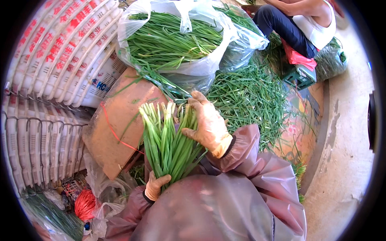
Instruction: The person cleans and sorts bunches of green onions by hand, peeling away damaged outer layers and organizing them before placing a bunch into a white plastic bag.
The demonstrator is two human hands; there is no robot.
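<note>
Mauve plastic sleeves (241, 188) fill the lower frame. At centre, the gloved left hand (156, 185) is clamped round the base of a bunch of green chives (169, 140), while the gloved right hand (207, 122) presses its upper right side. An open bag of chives (177, 40) sits above, white crates (68, 48) upper left.

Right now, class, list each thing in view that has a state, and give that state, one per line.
Left hand: gloved, closed around the bunch's lower end.
Right hand: gloved, resting on the bunch's upper part.
Bunch of green stalks: gathered, held upright.
Plastic bag: open, full of greens.
White crates: stacked.
</note>
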